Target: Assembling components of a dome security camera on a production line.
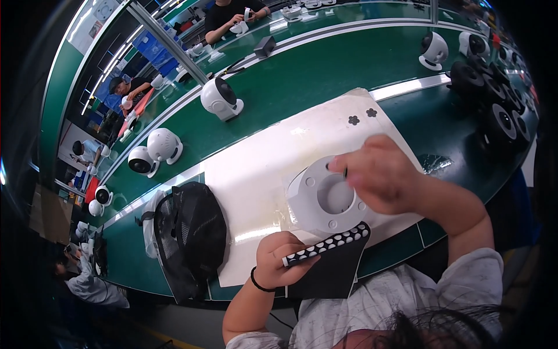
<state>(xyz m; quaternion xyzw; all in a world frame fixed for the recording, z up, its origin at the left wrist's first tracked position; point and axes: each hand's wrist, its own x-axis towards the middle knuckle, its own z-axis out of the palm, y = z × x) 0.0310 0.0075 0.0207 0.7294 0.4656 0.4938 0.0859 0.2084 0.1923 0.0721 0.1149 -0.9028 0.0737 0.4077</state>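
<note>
A white round plastic housing [303, 200] lies on the pale work mat [250, 186], its underside up. Its ring-shaped face has small round recesses around a wide central hollow. My left hand [276, 257] grips a black strip with rows of whitish round dots [334, 243], held beside the near edge of the housing. Over the housing's upper right side, my right hand [383, 177] is closed in a pinch, its fingertips at the rim. Something small and dark shows at those fingertips, too small to name.
A black mesh bag [195, 232] lies left of the mat. White camera-like devices [220, 99] stand along the green conveyor belt [302, 70]. Black round parts [500, 122] are piled at the far right. Two dark flower-shaped pieces [353, 120] lie on the mat. Other people work beyond.
</note>
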